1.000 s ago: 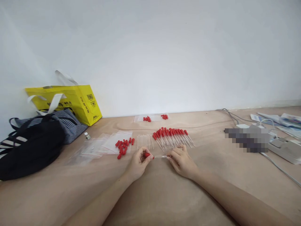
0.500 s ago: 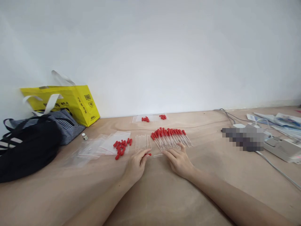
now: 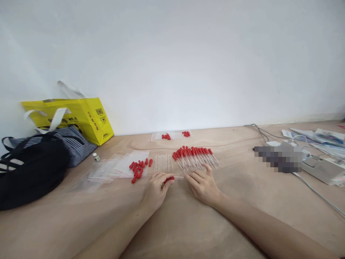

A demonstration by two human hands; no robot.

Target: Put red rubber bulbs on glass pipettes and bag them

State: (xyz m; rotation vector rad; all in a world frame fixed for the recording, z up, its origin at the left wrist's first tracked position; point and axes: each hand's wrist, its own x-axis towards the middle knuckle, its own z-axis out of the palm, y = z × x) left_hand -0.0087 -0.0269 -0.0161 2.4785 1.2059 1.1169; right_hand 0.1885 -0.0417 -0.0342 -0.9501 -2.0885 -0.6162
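Between thumb and fingers, my left hand [image 3: 156, 189] pinches a red rubber dropper bulb [image 3: 169, 179]. My right hand [image 3: 203, 185] is closed on a clear glass dropper tube [image 3: 179, 177], which lies level and meets the bulb's open end. Just beyond my hands is a row of bare glass tubes [image 3: 163, 163]. To their right lie several droppers [image 3: 192, 153] with red bulbs on, side by side, tips toward me. Loose red bulbs [image 3: 138, 168] are heaped to the left of my left hand.
Clear zip bags [image 3: 105, 172] spread on the wooden table [image 3: 172, 223] at left, near a small bottle [image 3: 96, 157]. Another bag [image 3: 176, 135] with bulbs and tubes lies by the wall. A yellow bag [image 3: 91, 120] and dark bag [image 3: 35, 169] stand left; a power strip [image 3: 323, 169] and cables lie right.
The bulb and the glass tube, apart half a second ago, have come together end to end. More of the red bulb shows in my left fingers. The other things lie as before.
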